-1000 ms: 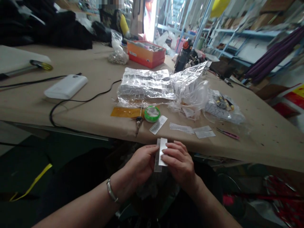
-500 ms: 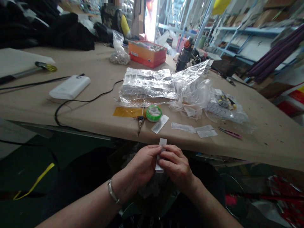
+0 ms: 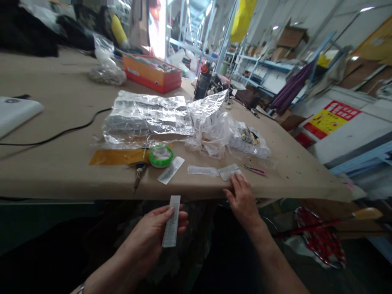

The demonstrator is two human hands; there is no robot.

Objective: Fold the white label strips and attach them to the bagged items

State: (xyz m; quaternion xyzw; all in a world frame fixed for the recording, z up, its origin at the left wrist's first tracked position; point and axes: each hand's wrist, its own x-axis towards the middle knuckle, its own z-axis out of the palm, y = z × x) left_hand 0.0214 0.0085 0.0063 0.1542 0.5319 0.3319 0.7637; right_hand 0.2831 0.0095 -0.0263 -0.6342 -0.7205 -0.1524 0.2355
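Observation:
Below the table's front edge, my left hand (image 3: 153, 232) pinches a narrow white strip (image 3: 172, 221) upright between thumb and fingers. My right hand (image 3: 243, 197) reaches to the table edge, its fingertips resting flat on a small white slip (image 3: 229, 172) lying there. Another printed slip (image 3: 202, 170) lies just left of it. A small clear sleeve (image 3: 170, 170) lies beside a green roll (image 3: 161, 155) and a soldering iron (image 3: 139, 170).
Crinkled silver foil packs (image 3: 147, 114) and clear plastic bags (image 3: 211, 126) lie mid-table. Pink tweezers (image 3: 255, 170) sit to the right of the slips. An orange box (image 3: 151, 73), a dark bottle (image 3: 203, 81), a white device (image 3: 14, 114) with black cable lie further off. Shelving stands behind.
My hands have separated: the right one let go of the strip and moved up right to the slip on the table edge. The left keeps the strip. The view swung right.

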